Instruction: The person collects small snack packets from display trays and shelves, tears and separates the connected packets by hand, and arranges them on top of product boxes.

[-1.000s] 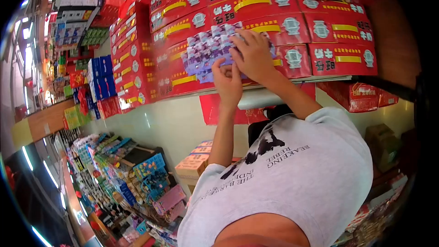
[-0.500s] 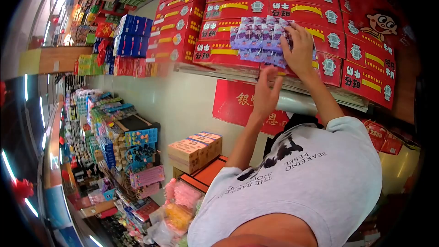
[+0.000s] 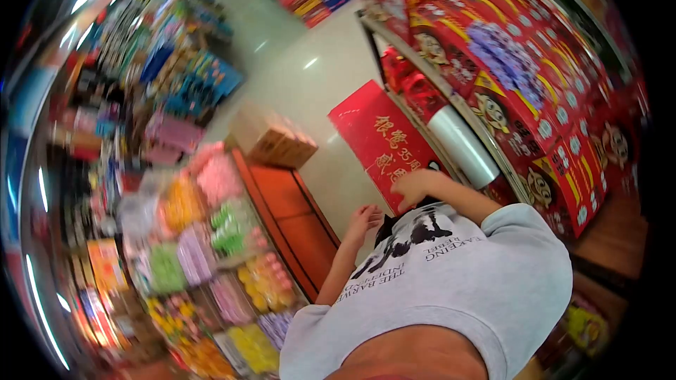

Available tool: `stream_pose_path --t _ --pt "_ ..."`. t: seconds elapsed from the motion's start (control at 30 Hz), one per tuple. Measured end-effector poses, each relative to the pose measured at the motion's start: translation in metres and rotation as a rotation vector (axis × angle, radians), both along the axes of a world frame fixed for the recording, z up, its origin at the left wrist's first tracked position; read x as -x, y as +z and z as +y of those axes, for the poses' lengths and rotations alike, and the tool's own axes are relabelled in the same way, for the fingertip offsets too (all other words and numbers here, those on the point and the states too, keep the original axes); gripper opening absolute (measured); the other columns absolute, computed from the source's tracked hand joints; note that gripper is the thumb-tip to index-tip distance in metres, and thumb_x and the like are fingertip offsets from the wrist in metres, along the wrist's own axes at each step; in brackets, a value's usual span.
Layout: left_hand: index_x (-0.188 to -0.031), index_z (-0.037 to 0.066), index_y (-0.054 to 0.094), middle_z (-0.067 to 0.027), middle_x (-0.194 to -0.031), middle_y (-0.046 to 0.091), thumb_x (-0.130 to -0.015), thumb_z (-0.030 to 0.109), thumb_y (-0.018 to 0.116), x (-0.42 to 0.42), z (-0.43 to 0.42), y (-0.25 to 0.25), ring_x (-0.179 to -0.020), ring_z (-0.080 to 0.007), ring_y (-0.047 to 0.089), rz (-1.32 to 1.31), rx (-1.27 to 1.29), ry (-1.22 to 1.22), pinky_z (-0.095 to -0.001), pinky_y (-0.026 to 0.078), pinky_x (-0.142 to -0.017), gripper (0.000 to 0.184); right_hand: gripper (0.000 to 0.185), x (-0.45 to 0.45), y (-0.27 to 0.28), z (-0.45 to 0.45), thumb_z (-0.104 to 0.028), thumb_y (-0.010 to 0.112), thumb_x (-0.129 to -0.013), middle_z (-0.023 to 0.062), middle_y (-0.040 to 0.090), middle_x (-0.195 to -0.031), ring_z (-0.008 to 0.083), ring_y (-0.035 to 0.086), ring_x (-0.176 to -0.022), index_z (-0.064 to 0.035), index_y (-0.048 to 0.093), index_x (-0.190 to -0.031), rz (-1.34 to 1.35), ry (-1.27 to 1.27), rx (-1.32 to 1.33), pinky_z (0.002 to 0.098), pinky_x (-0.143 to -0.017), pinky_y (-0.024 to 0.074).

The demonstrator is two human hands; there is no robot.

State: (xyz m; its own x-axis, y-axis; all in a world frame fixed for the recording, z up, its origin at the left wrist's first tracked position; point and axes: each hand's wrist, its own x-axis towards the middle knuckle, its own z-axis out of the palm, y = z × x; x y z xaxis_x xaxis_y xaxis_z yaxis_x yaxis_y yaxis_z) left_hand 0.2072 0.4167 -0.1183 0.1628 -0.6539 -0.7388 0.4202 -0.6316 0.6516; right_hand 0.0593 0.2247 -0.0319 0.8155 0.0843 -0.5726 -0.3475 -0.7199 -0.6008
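Note:
My left hand (image 3: 364,222) hangs in front of the grey T-shirt (image 3: 436,267), fingers loosely bent and apart, nothing visible in it. My right hand (image 3: 417,187) is to its right, near the waist, its fingers curved and thumb apart, also without anything visible in it. Behind the right hand shows a red sign with gold characters (image 3: 384,144), partly covered by it. Purple packets (image 3: 503,60) lie in rows on the stacked red milk cartons (image 3: 556,49), well away from both hands.
Right of the hands, a shelf edge (image 3: 468,109) and a silvery roll (image 3: 461,146) run below the cartons. Brown boxes (image 3: 274,137) stand by an orange-topped stand (image 3: 282,204). Bagged colourful goods (image 3: 229,229) fill the display on the left.
Both hands have come away from the purple packets and cartons, down toward my waist. The view has turned left, so the cartons sit farther right and more bagged goods show.

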Motion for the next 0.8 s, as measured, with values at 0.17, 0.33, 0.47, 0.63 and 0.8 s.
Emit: stream_pose_path --t 0.17,0.33,0.47,0.63,0.8 --pt "-0.101 0.008 0.055 -0.0050 -0.096 0.063 -0.091 0.030 0.055 0.014 0.083 -0.006 -0.082 -0.0146 0.059 0.009 0.132 0.535 -0.0279 0.047 -0.073 0.024 0.053 -0.064 -0.008 0.101 -0.044 0.057 -0.080 0.0223 0.062 -0.100 0.0369 0.060 -0.096 -0.0025 0.058 -0.112 -0.019 0.306 0.115 0.0425 -0.086 0.0467" --pt "-0.100 0.009 0.056 -0.0032 -0.089 0.062 -0.091 0.027 0.053 0.053 0.155 -0.041 -0.079 -0.0137 0.059 0.253 0.289 0.958 -0.0269 0.047 -0.069 0.020 0.048 -0.096 -0.019 0.158 -0.042 0.057 -0.082 0.0228 0.061 -0.102 0.0371 0.058 -0.099 -0.0028 0.059 -0.110 -0.233 0.474 0.130 0.0430 -0.086 0.0463" --pt "-0.099 0.010 0.057 -0.0013 -0.084 0.061 -0.090 0.027 0.053 0.085 0.192 -0.044 -0.075 -0.0118 0.059 0.220 0.240 1.077 -0.0256 0.047 -0.065 0.020 0.045 -0.109 -0.027 0.199 -0.041 0.058 -0.082 0.0218 0.062 -0.100 0.0382 0.058 -0.098 -0.0032 0.059 -0.107 -0.232 0.679 0.101 0.0428 -0.083 0.0465" --pt "-0.096 0.009 0.057 -0.0008 -0.084 0.060 -0.092 0.026 0.052 0.087 0.241 -0.046 -0.076 -0.0114 0.059 0.111 0.374 1.326 -0.0256 0.046 -0.066 0.019 0.046 -0.127 -0.025 0.261 -0.039 0.061 -0.081 0.0212 0.062 -0.101 0.0373 0.059 -0.095 -0.0019 0.055 -0.108 0.028 1.092 -0.143 0.0411 -0.080 0.0464" --pt "-0.096 0.007 0.058 -0.0027 -0.086 0.060 -0.094 0.024 0.050 0.081 0.270 -0.043 -0.079 -0.0120 0.059 0.089 0.490 1.540 -0.0253 0.046 -0.069 0.018 0.041 -0.154 -0.059 0.322 -0.031 0.062 -0.082 0.0190 0.063 -0.103 0.0320 0.061 -0.095 -0.0009 0.054 -0.110 0.021 1.001 -0.378 0.0384 -0.083 0.0463"
